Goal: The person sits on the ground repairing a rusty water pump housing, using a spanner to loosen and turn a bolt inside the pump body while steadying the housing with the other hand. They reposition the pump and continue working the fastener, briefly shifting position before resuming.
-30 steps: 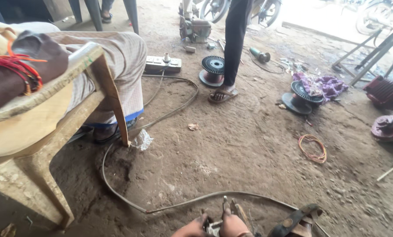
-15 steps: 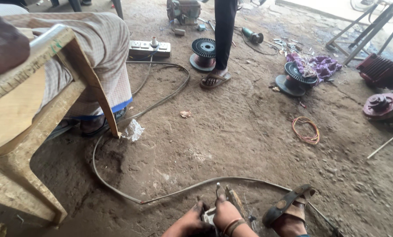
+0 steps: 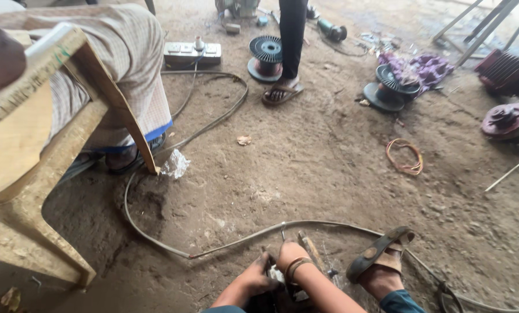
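My left hand (image 3: 249, 283) and my right hand (image 3: 290, 256) are close together on the dirt floor at the bottom edge of the head view. Both curl around a small grey metal part (image 3: 277, 276) that is mostly hidden between them. A band circles my right wrist. A wooden-handled tool (image 3: 311, 250) lies on the ground just beyond my right hand. My foot in a brown sandal (image 3: 381, 255) rests to the right. A grey cable (image 3: 236, 239) curves across the floor right in front of my hands.
A plastic chair (image 3: 51, 156) with a seated person stands at left. Another person's sandalled foot (image 3: 282, 91) is at the back. Black wire spools (image 3: 266, 57) (image 3: 390, 87), a power strip (image 3: 192, 53), a copper wire coil (image 3: 404, 155) and a red motor cover (image 3: 508, 120) lie around.
The view has dipped lower, so my hands and sandalled foot show more fully. My hands stay in the same spot on the small part.
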Demonstrator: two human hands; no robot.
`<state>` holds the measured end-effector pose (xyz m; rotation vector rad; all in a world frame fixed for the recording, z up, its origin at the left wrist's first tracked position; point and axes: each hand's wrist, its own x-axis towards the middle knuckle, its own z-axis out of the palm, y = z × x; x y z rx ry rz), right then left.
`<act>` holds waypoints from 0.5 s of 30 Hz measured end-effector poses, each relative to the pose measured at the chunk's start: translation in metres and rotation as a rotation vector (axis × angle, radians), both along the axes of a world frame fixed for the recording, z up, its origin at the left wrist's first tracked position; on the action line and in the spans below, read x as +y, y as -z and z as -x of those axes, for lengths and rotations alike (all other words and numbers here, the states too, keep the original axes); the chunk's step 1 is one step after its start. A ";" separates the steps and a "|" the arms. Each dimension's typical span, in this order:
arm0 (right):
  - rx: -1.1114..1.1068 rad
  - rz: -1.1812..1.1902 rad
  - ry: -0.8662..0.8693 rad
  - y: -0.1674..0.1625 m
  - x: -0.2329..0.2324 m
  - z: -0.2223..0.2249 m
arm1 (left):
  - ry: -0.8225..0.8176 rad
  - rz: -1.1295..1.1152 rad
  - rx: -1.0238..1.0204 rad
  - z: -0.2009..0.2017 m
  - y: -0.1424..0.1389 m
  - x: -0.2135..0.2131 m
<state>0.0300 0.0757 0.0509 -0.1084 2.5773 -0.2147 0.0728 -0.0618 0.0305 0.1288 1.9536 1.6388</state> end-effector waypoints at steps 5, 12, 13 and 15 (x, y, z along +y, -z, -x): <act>0.052 0.030 0.075 -0.011 0.001 -0.007 | -0.034 -0.052 -0.019 -0.003 -0.015 0.005; 0.061 0.035 0.076 -0.008 0.001 -0.007 | 0.000 -0.090 -0.167 -0.005 -0.029 0.005; 0.069 0.025 0.099 -0.005 0.001 -0.007 | 0.006 -0.092 -0.113 -0.004 -0.028 0.005; 0.110 0.024 0.168 -0.001 0.002 -0.004 | 0.011 -0.098 -0.009 -0.003 -0.025 0.007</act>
